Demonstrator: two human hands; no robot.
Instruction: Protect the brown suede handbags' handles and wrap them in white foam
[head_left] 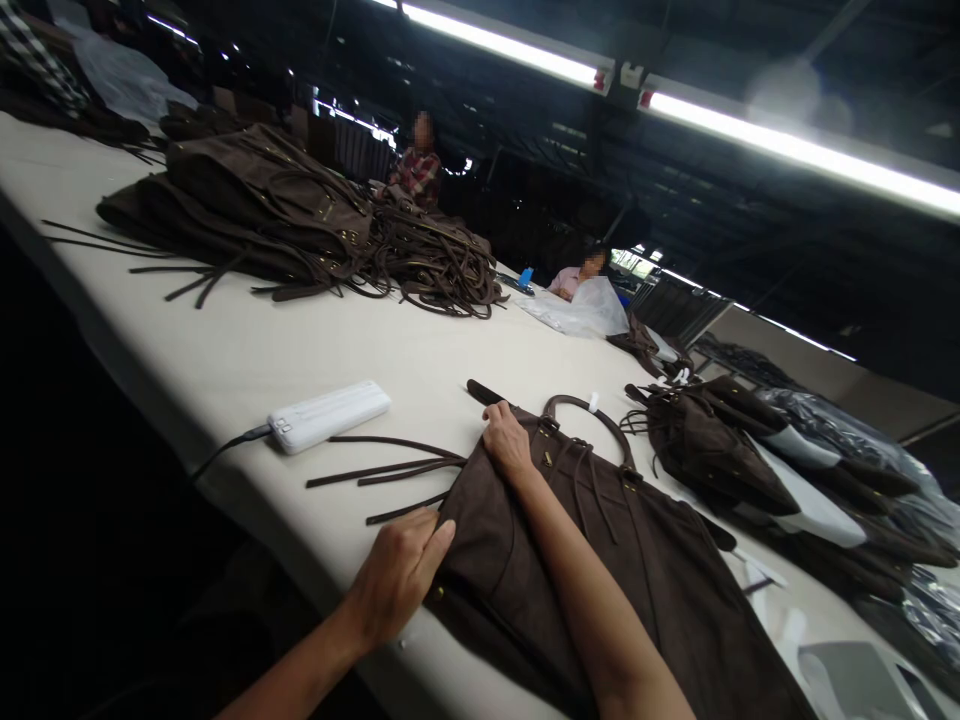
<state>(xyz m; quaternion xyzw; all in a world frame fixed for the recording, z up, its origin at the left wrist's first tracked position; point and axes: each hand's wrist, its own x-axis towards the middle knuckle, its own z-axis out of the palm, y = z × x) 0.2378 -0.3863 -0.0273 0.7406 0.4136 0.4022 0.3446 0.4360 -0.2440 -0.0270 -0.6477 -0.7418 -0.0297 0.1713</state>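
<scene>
- Where the white power bank (330,415) serves as reference, one dark brown handbag (667,560) lies to its right and on its near side, on the cream-covered table (255,350); top edge slants away from the bank, towards the lower right.
- Left hand (397,570): near side of the bank, thumb over the bag's side edge, fingers curled in, pinching the material.
- Right hand (507,440): right of the bank, at the bag's upper corner, fingers bent and barely spread; gripping or only pressing, cannot tell.
- Both hands touch the bag, neither nearer; its bulk extends from the fingers away from the bank.
- Dark cords (375,472): between bank and bag.
- Curved handle (615,432): right of the bank, past the right hand.
- Hidden: left fingertips; front panel under the right forearm (581,580).
- Cut off: bag's lower end, making its long axis uncertain.
</scene>
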